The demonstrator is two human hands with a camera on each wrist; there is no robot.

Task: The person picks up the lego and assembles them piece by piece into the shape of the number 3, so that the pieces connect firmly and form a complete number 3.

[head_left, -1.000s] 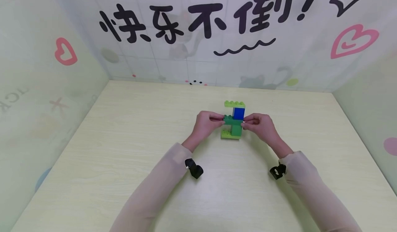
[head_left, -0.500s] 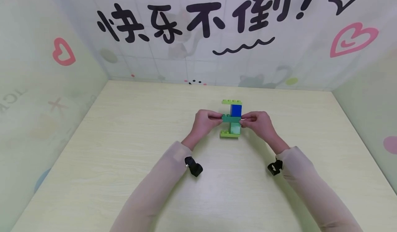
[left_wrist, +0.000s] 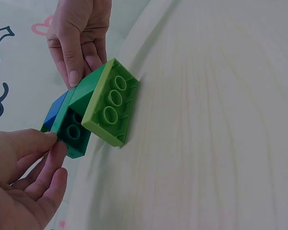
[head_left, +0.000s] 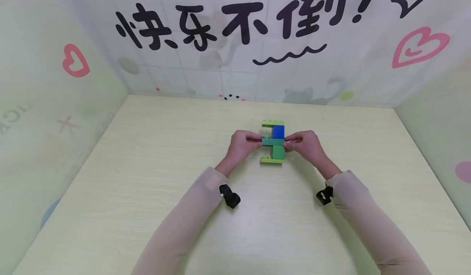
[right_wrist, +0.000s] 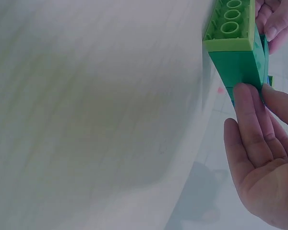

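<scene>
Both hands hold a model of toy building bricks between them at the middle of the table, its undersides facing the wrist cameras. From top to bottom in the head view come a lime brick [head_left: 271, 123], a blue brick [head_left: 278, 132], a long dark green brick [head_left: 271, 141], a green brick [head_left: 278, 152] and another lime brick [head_left: 271, 160]. With thumb and fingers my left hand [head_left: 244, 146] pinches the left end of the long green brick. My right hand [head_left: 304, 143] grips its right end. The lower lime brick's hollow underside [left_wrist: 111, 103] shows in the left wrist view.
The pale wooden table [head_left: 165, 144] spreads around the model. A white back wall [head_left: 220, 79] with black lettering and side walls with pink hearts enclose it. Black wrist devices [head_left: 229, 196] are worn at both sleeves.
The brick model has shifted slightly to the left and changed its tilt a little, its studs showing less from above. My right hand has moved left with it; both hands keep their hold.
</scene>
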